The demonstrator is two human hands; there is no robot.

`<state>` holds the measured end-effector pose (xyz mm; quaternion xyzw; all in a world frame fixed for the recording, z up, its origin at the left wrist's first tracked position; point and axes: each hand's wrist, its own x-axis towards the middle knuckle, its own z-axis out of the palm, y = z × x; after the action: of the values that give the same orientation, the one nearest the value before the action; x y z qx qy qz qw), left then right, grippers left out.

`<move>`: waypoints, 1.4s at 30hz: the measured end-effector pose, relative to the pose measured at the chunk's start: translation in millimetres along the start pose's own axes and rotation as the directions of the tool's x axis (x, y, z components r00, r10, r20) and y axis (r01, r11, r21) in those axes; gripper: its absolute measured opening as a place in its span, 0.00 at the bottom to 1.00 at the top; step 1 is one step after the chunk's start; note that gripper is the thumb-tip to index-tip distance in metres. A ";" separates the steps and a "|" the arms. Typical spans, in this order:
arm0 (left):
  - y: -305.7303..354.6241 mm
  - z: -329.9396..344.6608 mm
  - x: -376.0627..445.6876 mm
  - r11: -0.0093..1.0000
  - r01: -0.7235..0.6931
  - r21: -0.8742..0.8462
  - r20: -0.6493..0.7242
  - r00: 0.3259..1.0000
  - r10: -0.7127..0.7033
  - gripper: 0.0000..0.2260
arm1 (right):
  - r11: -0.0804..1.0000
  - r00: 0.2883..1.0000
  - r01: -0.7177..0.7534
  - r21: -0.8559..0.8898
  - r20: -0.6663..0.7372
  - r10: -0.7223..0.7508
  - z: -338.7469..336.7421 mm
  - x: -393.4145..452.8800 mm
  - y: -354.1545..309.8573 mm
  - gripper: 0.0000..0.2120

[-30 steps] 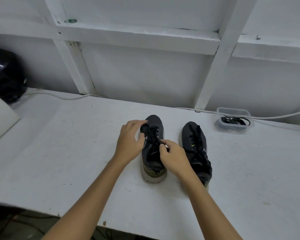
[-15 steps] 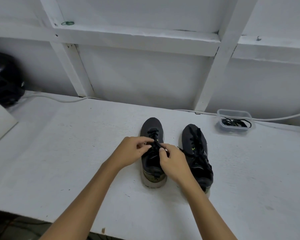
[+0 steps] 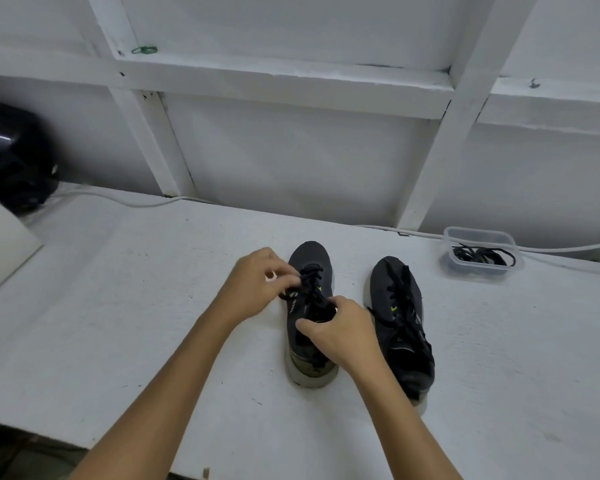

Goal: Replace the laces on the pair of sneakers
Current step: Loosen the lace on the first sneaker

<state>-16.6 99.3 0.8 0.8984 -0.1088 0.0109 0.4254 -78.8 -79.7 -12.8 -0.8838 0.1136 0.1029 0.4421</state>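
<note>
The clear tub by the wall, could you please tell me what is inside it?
The tub holds a loose bundle of black laces. How many laces cannot be told, and the tangle covers the tub's floor.

Two sneakers stand side by side on the table (image 3: 118, 323), the left sneaker (image 3: 309, 258) beside the right sneaker (image 3: 400, 306). Behind and to the right sits a container (image 3: 480, 271) holding what appear to be spare laces (image 3: 478, 256); a cable (image 3: 125, 200) runs along the wall.

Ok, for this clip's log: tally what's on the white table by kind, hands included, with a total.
Sneakers: 2, left sneaker and right sneaker
Clear plastic containers: 1, the container, with black laces inside, number unclear
Hands: 2, left hand and right hand, both at the left sneaker's laces
White cables: 1, the cable
Total: 6
</note>
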 end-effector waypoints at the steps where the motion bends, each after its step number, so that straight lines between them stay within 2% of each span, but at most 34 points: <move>1: -0.7 -3.3 2.1 0.994 0.061 -0.090 -0.133 0.988 -0.072 0.03 | 1.000 1.000 -0.001 -0.006 0.004 0.001 0.0 0.9 0.3 0.12; 2: -4.1 -8.9 5.3 0.975 0.132 -0.180 -0.281 0.943 -0.179 0.03 | 1.000 1.000 -0.002 -0.008 0.007 0.003 0.1 1.6 0.5 0.11; 3: -7.9 -15.9 7.8 0.944 0.213 -0.252 -0.402 0.864 -0.302 0.04 | 1.000 1.000 -0.004 -0.007 0.009 0.004 0.5 2.2 0.5 0.11; 4: -14.0 -23.3 9.6 0.914 0.295 -0.279 -0.471 0.787 -0.398 0.04 | 1.000 1.000 -0.007 -0.001 0.009 0.007 0.9 2.3 1.0 0.10; 5: -21.0 -30.0 10.1 0.898 0.379 -0.223 -0.478 0.760 -0.440 0.04 | 1.000 1.000 -0.011 0.011 0.007 0.010 1.3 2.2 1.9 0.11; 7: -31.1 -34.0 7.8 0.880 0.473 0.036 -0.349 0.831 -0.432 0.07 | 0.999 1.000 -0.011 0.031 0.004 0.011 1.9 1.2 4.0 0.11; 8: -31.9 -31.2 5.0 0.874 0.470 0.121 -0.264 0.864 -0.428 0.12 | 0.999 1.000 -0.009 0.038 0.005 0.009 2.0 0.5 4.7 0.11; 9: -29.6 -25.5 1.6 0.895 0.427 0.130 -0.196 0.896 -0.399 0.17 | 0.999 1.000 -0.007 0.046 0.007 0.007 2.0 -0.3 5.2 0.12; 11: -20.0 -9.9 -6.5 0.972 0.229 0.058 -0.095 0.970 -0.223 0.18 | 0.998 1.000 0.002 0.057 0.003 -0.002 2.5 -0.3 5.1 0.11; 13: -10.7 6.8 -11.8 1.000 0.019 0.003 0.020 1.000 -0.019 0.12 | 0.998 1.000 0.011 0.064 -0.009 -0.010 2.6 -0.1 5.0 0.10; 15: -5.0 17.0 -12.4 0.999 -0.044 -0.002 0.117 0.992 0.044 0.11 | 0.998 1.000 0.018 0.057 -0.010 -0.017 2.3 -0.3 4.5 0.10; 19: -2.5 20.9 -6.7 0.992 -0.051 0.114 0.213 0.977 0.026 0.07 | 0.997 1.000 0.022 0.068 -0.001 -0.022 2.6 -1.1 4.5 0.11; 21: -3.0 16.0 -6.2 0.990 -0.050 0.132 0.190 0.982 0.024 0.04 | 0.997 1.000 0.020 0.071 -0.005 -0.020 2.8 -1.4 4.7 0.11; 25: -4.3 5.3 -7.4 0.994 -0.045 0.103 0.033 0.999 0.042 0.05 | 0.997 1.000 0.013 0.071 -0.010 -0.012 3.2 -1.6 3.9 0.12; 26: -4.1 3.8 -8.5 0.995 -0.029 0.097 0.042 0.999 0.026 0.05 | 0.998 1.000 0.012 0.068 -0.009 -0.012 3.0 -1.5 3.7 0.12; 30: -4.1 1.8 -10.9 0.995 0.019 0.102 0.258 0.965 -0.045 0.08 | 0.997 1.000 0.007 0.072 -0.006 -0.006 1.5 -1.6 3.9 0.11; 32: -3.2 0.1 -10.2 0.991 0.052 0.122 0.295 0.951 -0.086 0.10 | 0.997 1.000 0.000 0.075 -0.002 0.000 1.4 -2.1 3.7 0.11; 34: -2.0 -2.8 -8.5 0.990 0.124 0.072 0.284 0.949 -0.140 0.08 | 0.997 1.000 -0.002 0.073 0.000 0.002 1.0 -2.4 3.4 0.12; 36: -0.8 -8.7 -5.8 0.970 0.215 -0.116 0.273 0.946 -0.177 0.05 | 0.997 1.000 0.001 0.081 0.000 -0.001 0.3 -2.6 3.8 0.11; 38: -1.8 -16.6 -1.1 0.883 0.303 -0.360 0.168 0.951 -0.258 0.03 | 0.995 1.000 -0.003 0.100 0.007 0.002 -0.1 -3.5 3.6 0.10; 39: -5.9 -21.2 3.4 0.827 0.330 -0.455 0.038 0.935 -0.352 0.02 | 0.994 1.000 -0.004 0.107 0.011 0.003 -0.1 -3.9 3.1 0.10; 40: -11.7 -26.9 7.8 0.787 0.338 -0.516 -0.129 0.878 -0.462 0.02 | 0.994 1.000 -0.004 0.111 0.012 0.003 0.1 -4.1 3.1 0.10; 42: -23.7 -36.7 10.0 0.777 0.377 -0.504 -0.392 0.702 -0.595 0.03 | 0.994 1.000 -0.002 0.113 0.009 0.001 -0.2 -4.1 2.9 0.10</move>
<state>0.7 140.1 7.3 0.7521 0.2594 0.1221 0.5934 -83.5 -81.1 -13.7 -0.8569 0.1177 0.1005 0.4918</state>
